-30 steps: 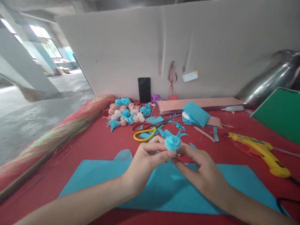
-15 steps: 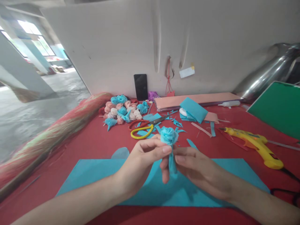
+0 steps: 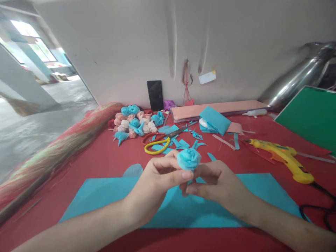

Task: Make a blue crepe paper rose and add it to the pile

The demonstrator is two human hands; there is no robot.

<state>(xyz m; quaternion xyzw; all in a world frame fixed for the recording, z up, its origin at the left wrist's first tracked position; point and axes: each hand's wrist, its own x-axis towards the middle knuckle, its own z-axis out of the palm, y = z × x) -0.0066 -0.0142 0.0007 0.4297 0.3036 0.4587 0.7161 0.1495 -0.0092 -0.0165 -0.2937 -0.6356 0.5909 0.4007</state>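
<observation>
Between my hands is a blue paper flower (image 3: pixel 188 159), its rolled head facing up and tilted a little towards me. My left hand (image 3: pixel 162 178) pinches it just under the head with thumb and fingers. From the other side, my right hand (image 3: pixel 214 180) closes its fingertips on the stem below the head; the stem is mostly hidden behind the fingers. Both hands hover over a large blue paper sheet (image 3: pixel 110 196) lying on the red table. Just beyond them are scissors (image 3: pixel 157 146) with yellow and red handles, among blue paper scraps (image 3: pixel 181 143).
A pile of pink, white and blue paper flowers (image 3: pixel 135 122) sits at the back left. On the right lie a yellow glue gun (image 3: pixel 286 154) with its cord and a green board (image 3: pixel 309 117). Folded blue paper (image 3: pixel 215 119), a pink paper stack (image 3: pixel 223 107) and a phone (image 3: pixel 155 95) are at the back.
The flower's head has tipped towards me and sits slightly lower. My right fingers have moved in and closed on the stem, whose hanging end showed before. The view has shifted slightly.
</observation>
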